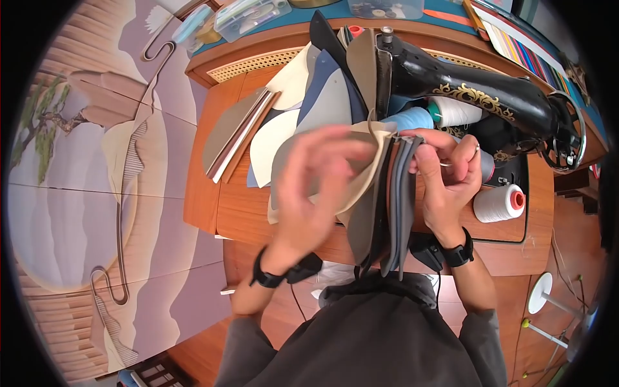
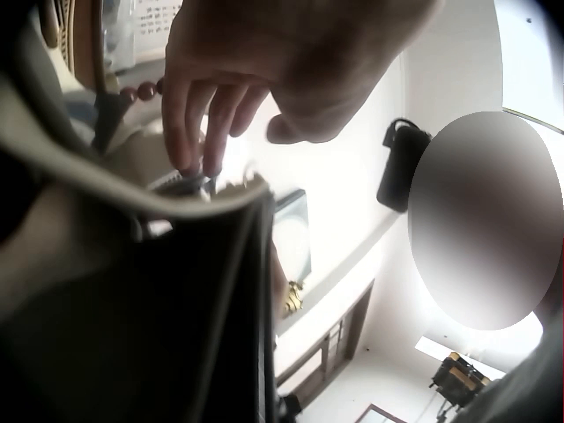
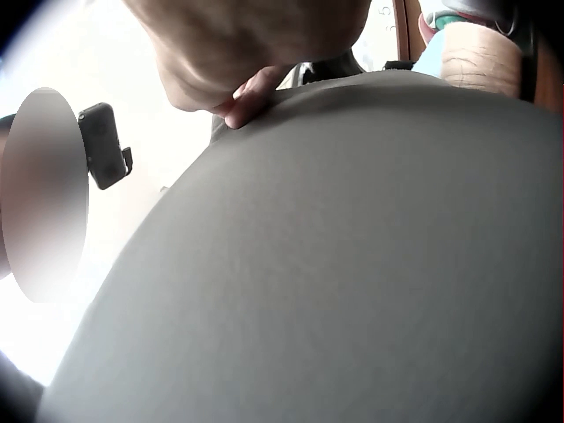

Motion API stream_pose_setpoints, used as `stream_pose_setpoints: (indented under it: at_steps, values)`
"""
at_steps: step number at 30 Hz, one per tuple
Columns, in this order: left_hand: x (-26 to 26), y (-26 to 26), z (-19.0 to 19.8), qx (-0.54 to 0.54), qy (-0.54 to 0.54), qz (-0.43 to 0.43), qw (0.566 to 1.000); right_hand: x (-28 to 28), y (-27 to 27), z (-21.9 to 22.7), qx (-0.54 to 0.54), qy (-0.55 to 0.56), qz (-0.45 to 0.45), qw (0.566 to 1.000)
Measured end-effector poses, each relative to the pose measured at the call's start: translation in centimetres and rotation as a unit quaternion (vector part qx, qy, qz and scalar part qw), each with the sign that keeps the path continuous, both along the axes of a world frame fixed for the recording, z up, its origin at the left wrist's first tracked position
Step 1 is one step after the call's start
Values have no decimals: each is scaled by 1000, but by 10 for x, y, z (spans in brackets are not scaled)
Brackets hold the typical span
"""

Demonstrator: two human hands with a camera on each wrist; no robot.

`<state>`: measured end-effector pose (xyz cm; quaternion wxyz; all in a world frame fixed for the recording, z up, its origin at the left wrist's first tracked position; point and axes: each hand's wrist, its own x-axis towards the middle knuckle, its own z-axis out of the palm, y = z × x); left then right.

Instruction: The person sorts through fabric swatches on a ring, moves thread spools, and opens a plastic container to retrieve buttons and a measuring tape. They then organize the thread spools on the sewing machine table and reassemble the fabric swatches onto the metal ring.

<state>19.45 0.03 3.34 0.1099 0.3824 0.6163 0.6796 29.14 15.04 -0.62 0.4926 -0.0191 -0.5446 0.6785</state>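
My right hand (image 1: 451,174) pinches the top edge of a bundle of grey, brown and dark leather-like pieces (image 1: 396,193), which hang down over the table's front edge. In the right wrist view, a broad grey piece (image 3: 326,238) fills most of the picture, with fingertips at its upper edge. My left hand (image 1: 316,180), blurred in the head view, is raised over the left side of the bundle beside a cream piece (image 1: 364,190). The left wrist view shows its fingers (image 2: 181,132) loosely extended downward, tips near the top edge of the pieces.
A black sewing machine (image 1: 471,84) with gold decoration stands behind the bundle. Thread cones (image 1: 495,204) sit at the right. More cut pieces (image 1: 325,97) lie spread behind and left on the wooden table (image 1: 203,200). Plastic boxes (image 1: 251,19) line the back shelf.
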Motion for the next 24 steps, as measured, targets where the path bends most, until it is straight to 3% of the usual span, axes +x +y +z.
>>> stream_pose_setpoints:
  at_steps: [2,4,5,7,12,17,21,23,24]
  values:
    - [-30,-3,8,-31,-33,-5,999,5,2,4,-2,-9,-1,1000]
    - [-60,-4,4,-191,106,38,975,6,3,5,-5,-18,-1,1000]
    - [-68,-2,-2,-191,107,39,975,6,3,5,-7,-11,5,1000]
    - [-81,0,-16,-317,205,9,926,6,5,4,-8,-4,13,1000]
    - [-103,15,-17,-372,213,-23,903,5,8,2,-8,-6,30,999]
    - [-101,24,3,-490,182,-85,848,6,8,3,-16,-1,25,1000]
    - [-76,16,-3,-419,227,-18,879,7,8,3,-25,-7,19,999]
    - [-65,7,-5,-261,422,-9,868,7,8,3,-22,-6,19,1000]
    - [-53,0,-3,-281,352,-65,891,7,8,2,-19,-5,20,1000]
